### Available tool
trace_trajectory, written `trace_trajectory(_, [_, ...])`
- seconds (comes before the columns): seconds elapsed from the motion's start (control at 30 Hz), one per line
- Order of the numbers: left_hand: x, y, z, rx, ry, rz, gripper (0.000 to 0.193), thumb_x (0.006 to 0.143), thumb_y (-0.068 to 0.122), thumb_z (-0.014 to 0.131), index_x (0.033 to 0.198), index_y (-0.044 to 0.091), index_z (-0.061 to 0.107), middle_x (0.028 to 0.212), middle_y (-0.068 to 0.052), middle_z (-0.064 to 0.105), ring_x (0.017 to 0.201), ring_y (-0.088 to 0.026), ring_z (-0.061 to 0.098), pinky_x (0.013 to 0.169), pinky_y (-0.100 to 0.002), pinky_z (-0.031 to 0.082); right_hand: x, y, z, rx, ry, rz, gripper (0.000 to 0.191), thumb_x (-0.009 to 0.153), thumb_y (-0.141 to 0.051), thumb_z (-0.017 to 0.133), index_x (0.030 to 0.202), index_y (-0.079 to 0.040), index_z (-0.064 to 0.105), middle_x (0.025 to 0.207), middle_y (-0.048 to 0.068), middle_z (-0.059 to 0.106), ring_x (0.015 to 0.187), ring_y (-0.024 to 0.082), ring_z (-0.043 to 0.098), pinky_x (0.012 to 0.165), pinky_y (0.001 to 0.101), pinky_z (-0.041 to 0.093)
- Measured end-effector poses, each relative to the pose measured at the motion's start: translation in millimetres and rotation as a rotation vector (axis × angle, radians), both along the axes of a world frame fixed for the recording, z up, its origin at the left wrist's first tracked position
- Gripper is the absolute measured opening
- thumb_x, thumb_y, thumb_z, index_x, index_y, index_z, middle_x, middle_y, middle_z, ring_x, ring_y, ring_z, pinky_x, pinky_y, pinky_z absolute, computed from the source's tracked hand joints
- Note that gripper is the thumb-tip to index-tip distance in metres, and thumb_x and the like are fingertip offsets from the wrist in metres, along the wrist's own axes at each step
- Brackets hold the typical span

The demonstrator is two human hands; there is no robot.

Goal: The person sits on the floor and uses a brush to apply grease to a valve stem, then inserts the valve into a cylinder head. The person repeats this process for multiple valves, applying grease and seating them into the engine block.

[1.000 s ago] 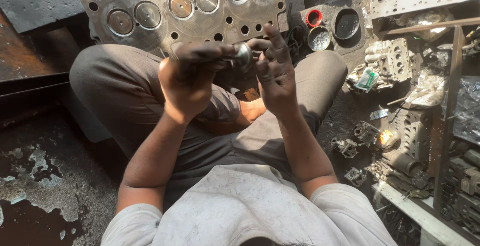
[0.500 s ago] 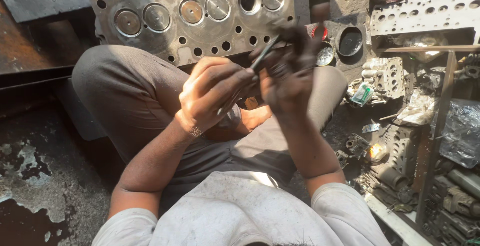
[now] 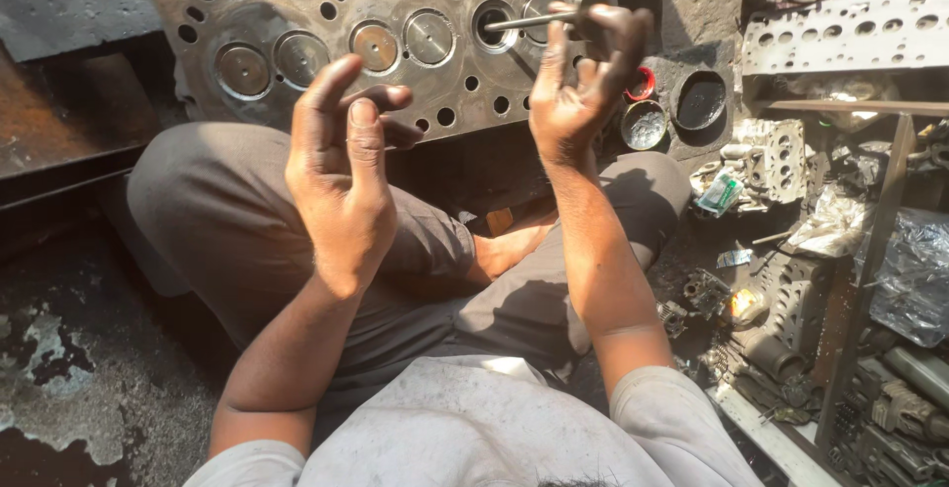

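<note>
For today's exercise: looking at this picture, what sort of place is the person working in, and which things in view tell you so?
Most likely an engine repair workshop. A large metal cylinder head with fitted valves lies before the seated person, the right hand holds an engine valve by its stem, and more cylinder heads and greasy parts crowd the right side.

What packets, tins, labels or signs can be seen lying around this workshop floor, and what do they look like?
Small crumpled packet: on the floor right of the person's knee, green and white.
Round tin with red rim: just behind the right hand, open.
Round tin: beside it, grey paste inside.
Round dark tin: further right, black inside.
Clear plastic bag: far right, crinkled, shiny.
No signs or screens.
</note>
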State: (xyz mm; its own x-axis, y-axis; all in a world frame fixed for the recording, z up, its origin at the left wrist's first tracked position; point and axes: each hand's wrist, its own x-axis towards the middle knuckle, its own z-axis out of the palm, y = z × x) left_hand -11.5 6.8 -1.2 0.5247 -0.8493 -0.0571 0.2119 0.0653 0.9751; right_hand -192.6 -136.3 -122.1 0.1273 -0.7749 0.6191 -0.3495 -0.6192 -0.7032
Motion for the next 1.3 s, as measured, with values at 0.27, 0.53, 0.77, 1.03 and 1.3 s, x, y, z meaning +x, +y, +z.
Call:
trace_trajectory(0.27, [1,1,-1,0.056,0.042,-0.033,0.037,0.118,0.004,0.050,0.154,-0.002,0.042,0.121,-0.017,0.070,0.098,-0.012,0.069,0.090,-0.028,0.062,2,-7,-20,-0.021,0.159,0.020,0.083,0.107,0.010,0.071,0.164,-0.014,0.015,0.136,0.011,0.050,0.122,0.018,0.060,0.104,0.0274,0.062])
trace_trajectory(0.53, [0,2,-1,0.027,0.029,-0.056,0.033,0.119,0.001,0.051,0.150,-0.003,0.042,0.123,-0.016,0.069,0.110,-0.012,0.068,0.093,-0.027,0.062,3,-12,-10,-0.141,0.309,0.017,0.081,0.107,0.007,0.072,0.162,-0.014,0.018,0.133,0.011,0.056,0.125,0.024,0.062,0.101,0.0315,0.061])
trace_trajectory(0.77, [1,4,-3,0.033,0.069,-0.069,0.028,0.119,0.003,0.054,0.145,-0.003,0.046,0.119,-0.015,0.070,0.107,-0.012,0.068,0.093,-0.028,0.061,-4,-12,26,-0.050,0.279,0.315,0.080,0.105,0.009,0.050,0.164,-0.020,0.005,0.146,0.010,0.058,0.148,0.033,0.046,0.124,0.0438,0.039])
trace_trajectory(1.03, [3,4,-2,0.062,0.120,-0.090,0.026,0.118,0.003,0.055,0.142,-0.002,0.047,0.116,-0.013,0.071,0.099,-0.012,0.069,0.092,-0.027,0.061,-4,-10,30,0.067,0.182,0.373,0.089,0.110,0.005,0.074,0.166,-0.022,0.010,0.139,0.005,0.063,0.143,0.024,0.054,0.122,0.0353,0.050])
trace_trajectory(1.3, [3,1,-2,0.057,0.149,-0.090,0.026,0.118,0.001,0.053,0.142,-0.002,0.046,0.117,-0.013,0.070,0.101,-0.011,0.068,0.093,-0.028,0.062,4,-16,16,0.025,0.278,0.316,0.081,0.108,0.007,0.073,0.162,-0.015,0.018,0.128,0.006,0.067,0.129,0.020,0.067,0.114,0.0319,0.055])
